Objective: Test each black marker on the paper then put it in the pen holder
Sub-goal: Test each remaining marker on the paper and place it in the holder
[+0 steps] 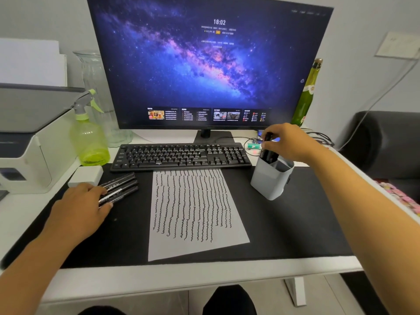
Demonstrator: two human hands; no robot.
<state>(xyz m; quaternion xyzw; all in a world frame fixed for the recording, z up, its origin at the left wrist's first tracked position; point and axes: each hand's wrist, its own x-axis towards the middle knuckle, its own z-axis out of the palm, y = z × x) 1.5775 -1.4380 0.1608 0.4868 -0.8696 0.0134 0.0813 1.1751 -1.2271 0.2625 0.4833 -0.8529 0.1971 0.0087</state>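
1. The right hand [286,142] is over the grey pen holder [270,178], its fingertips [266,146] pinching the upper end of a black marker [267,144] whose lower part is already down among the other dark markers standing inside
2. The holder's open mouth lies directly below those fingertips, and its body sits on the black desk mat [295,223], beside the paper [193,212]
3. The left hand [84,203] is laid on the markers still waiting [120,186], a small row lying side by side on the mat; its fingers [103,193] curl over the near ends, with the far ends reaching beyond the fingertips toward the keyboard [181,155]. Whether it has singled out one marker I cannot tell
4. The paper lies between the two hands, covered with columns of wavy black test lines, with only a little bare space along its near edge
5. Handling, as a judgement: these markers look light, rigid and smooth-barrelled, so they will roll on the mat and slip if pinched loosely. A grip round the middle of the barrel suits carrying; a hold nearer the tip suits writing
6. The cap is the likely weak point, since pulling there could separate it from the barrel rather than lift the pen
7. The holder looks light too, and a marker dropped in at an angle might tip it
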